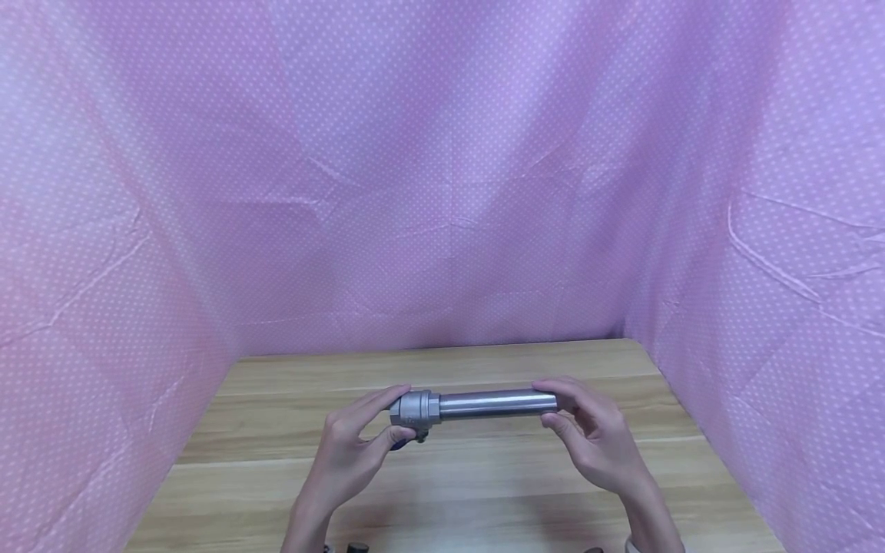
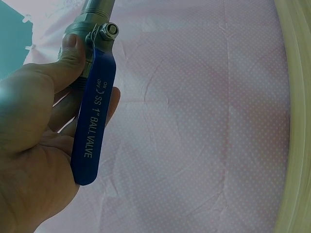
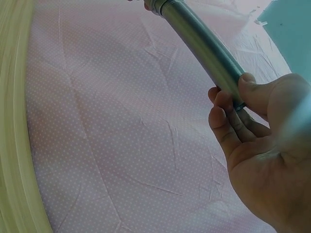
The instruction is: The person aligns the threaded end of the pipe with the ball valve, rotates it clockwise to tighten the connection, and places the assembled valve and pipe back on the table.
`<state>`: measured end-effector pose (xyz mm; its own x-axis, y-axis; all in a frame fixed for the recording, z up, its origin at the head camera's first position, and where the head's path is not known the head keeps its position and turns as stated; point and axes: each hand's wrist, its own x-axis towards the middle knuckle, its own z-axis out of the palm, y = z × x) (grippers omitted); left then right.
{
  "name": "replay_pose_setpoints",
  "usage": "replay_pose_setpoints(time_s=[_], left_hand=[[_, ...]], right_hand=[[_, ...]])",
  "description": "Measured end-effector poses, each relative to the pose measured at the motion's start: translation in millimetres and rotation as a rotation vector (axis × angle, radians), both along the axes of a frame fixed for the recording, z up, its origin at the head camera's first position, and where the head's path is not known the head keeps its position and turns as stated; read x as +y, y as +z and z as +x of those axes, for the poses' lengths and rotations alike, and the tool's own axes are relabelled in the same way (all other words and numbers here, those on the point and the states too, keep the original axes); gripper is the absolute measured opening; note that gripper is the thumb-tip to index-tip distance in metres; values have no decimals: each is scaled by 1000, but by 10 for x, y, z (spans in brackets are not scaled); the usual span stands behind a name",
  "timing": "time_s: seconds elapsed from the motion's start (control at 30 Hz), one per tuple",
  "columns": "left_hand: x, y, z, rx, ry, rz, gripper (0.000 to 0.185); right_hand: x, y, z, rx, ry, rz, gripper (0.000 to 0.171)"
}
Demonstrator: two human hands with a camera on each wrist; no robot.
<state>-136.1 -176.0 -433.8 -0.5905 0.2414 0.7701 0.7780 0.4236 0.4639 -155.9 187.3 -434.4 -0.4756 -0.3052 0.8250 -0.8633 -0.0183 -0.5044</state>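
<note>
Currently left hand [image 1: 353, 449] grips ball valve [image 1: 415, 408], right hand [image 1: 594, 438] pinches pipe [image 1: 498, 402]. Looks joined already; thread tightness can't tell.

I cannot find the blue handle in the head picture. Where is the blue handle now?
In the left wrist view the blue handle lies across the left hand, under the valve body. In the head view this hand hides nearly all of it.

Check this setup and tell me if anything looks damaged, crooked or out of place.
Nothing stands out. The left hand grips the ball valve and the right hand holds the steel pipe, which runs straight out of it, above the wooden table. The blue handle looks intact.
</note>
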Motion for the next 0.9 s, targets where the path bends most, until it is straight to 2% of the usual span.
replay_pose_setpoints(time_s=[0.37,0.53,0.73,0.9], left_hand=[[-1,-1,2,-2,5,0,66],[-3,-3,3,-1,5,3,66],[-3,-6,1,4,6,3,66],[-2,-3,-3,10,5,2,67]], right_hand=[[0,2,1,-11,-10,4,56],[0,-14,2,-19,18,-20,57],[-10,-22,-26,15,89,-48,53],[-12,-16,-26,24,84,-39,54]])
